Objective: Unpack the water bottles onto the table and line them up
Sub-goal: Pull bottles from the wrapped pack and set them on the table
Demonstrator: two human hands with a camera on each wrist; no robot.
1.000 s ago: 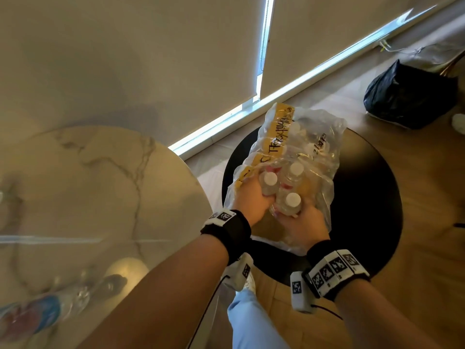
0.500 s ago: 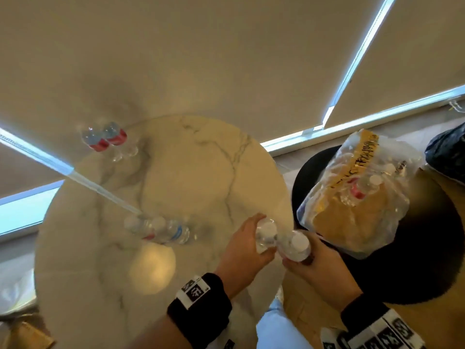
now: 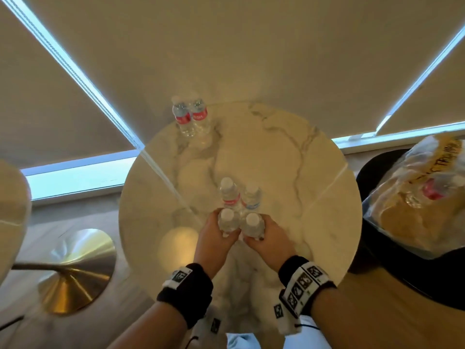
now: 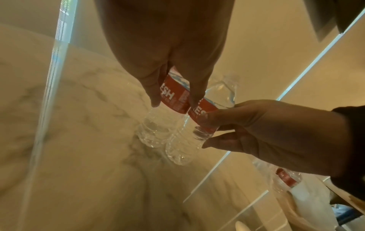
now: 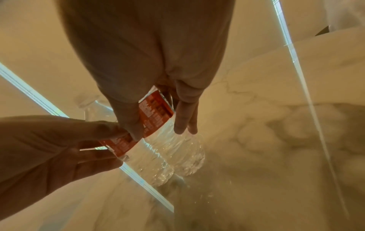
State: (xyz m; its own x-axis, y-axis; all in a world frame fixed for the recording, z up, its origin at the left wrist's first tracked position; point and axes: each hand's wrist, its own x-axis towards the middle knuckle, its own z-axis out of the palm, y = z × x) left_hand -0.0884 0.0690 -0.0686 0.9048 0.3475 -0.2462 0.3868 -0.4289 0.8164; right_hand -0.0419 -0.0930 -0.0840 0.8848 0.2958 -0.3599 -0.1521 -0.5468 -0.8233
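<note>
The left hand (image 3: pixel 214 234) grips one bottle (image 3: pixel 227 220) and the right hand (image 3: pixel 268 236) grips another (image 3: pixel 252 224), side by side and touching, upright over the marble counter (image 3: pixel 314 197). Just behind them stands a pair (image 3: pixel 240 195); another pair (image 3: pixel 191 117) stands at the far edge. The bag (image 3: pixel 417 205) lies to the right.

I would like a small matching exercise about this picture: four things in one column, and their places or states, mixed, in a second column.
Things:
1. left hand
2. plastic bag
3. pair of bottles
4. marble table

Places or states:
a. on the black stool
b. grips a bottle
c. at the table's far edge
d. carries the bottles

Pairs: 1-b, 2-a, 3-c, 4-d
</note>
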